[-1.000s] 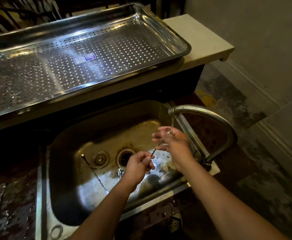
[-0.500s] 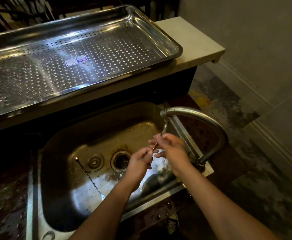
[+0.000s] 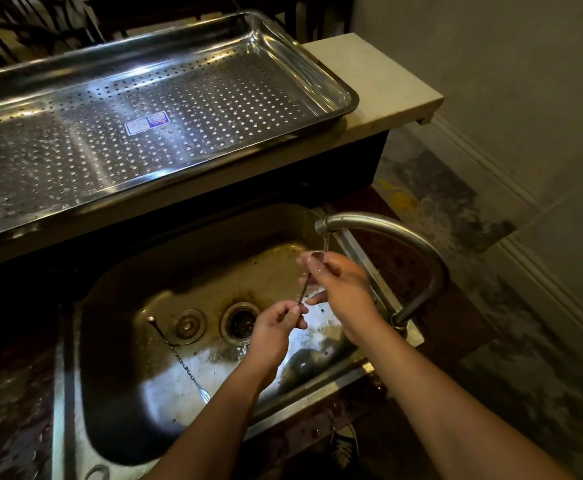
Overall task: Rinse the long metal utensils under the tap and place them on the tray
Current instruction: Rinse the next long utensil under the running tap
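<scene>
Two hands share one thin utensil over the sink, at the centre of the frame. The left hand, lower and nearer, pinches its bottom end between thumb and fingertips. The right hand, just above and to the right, closes its grip on the top end, right under the tap stream. The utensil's long axis rises steeply, leaning slightly right. A long fork lies on the sink floor, lower left. The tray sits beyond on the tabletop, upper left, so the carry likely goes up-left, on the left hand's side.
</scene>
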{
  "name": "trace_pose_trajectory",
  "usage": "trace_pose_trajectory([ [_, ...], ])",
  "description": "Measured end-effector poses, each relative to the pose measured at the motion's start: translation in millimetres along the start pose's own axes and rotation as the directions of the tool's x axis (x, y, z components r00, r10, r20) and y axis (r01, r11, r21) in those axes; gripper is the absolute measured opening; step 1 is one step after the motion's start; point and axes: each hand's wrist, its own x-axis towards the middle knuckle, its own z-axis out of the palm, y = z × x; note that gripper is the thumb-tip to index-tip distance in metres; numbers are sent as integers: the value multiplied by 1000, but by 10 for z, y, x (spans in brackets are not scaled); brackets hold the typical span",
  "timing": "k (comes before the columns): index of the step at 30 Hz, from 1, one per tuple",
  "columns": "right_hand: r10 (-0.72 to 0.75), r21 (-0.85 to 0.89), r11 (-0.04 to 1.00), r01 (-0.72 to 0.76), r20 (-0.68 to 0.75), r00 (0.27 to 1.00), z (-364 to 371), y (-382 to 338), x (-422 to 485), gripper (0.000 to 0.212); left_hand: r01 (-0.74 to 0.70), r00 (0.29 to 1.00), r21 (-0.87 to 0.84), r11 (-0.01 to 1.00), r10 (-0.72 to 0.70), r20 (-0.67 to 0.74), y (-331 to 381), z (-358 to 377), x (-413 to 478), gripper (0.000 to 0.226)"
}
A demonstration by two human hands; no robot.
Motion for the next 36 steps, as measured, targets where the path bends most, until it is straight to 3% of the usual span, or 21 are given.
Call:
trace_pose_trajectory([
  [5, -13, 5, 1000, 13, 21, 1000, 26, 23, -67, 14, -49, 999, 167, 985, 45, 23, -19, -47, 57, 19],
  [10, -4, -51, 999, 0, -92, 996, -28, -42, 37, 21, -222, 975, 258, 940, 208, 78, 203, 42, 175, 14],
  [16, -107, -109, 989, 100, -60, 992, -26, -63, 57, 28, -274, 962, 336, 901, 261, 85, 385, 133, 303, 16],
  [19, -122, -88, 989, 117, -56, 991, -39, -135, 54, 12, -287, 958, 337, 897, 265, 111, 383, 155, 289, 16],
  [21, -132, -122, 984, 126, -41, 990, -83, -180, 80, 23, -271, 963, 384, 883, 249, 106, 334, 139, 281, 14],
  [23, -125, -121, 985, 121, -24, 992, -108, -179, 86, 13, -262, 965, 406, 875, 247, 91, 301, 132, 285, 13],
  [28, -123, -63, 991, 120, -48, 991, -65, -48, -6, 33, -292, 955, 435, 852, 280, 95, 376, 209, 314, 29],
  [33, -133, -54, 990, 127, -114, 985, -144, -39, -20, 12, -322, 944, 498, 805, 309, 110, 407, 213, 334, 13],
  [36, -174, -113, 981, 161, -113, 978, -129, -67, 65, 32, -334, 939, 517, 788, 324, 114, 452, 230, 351, 11],
])
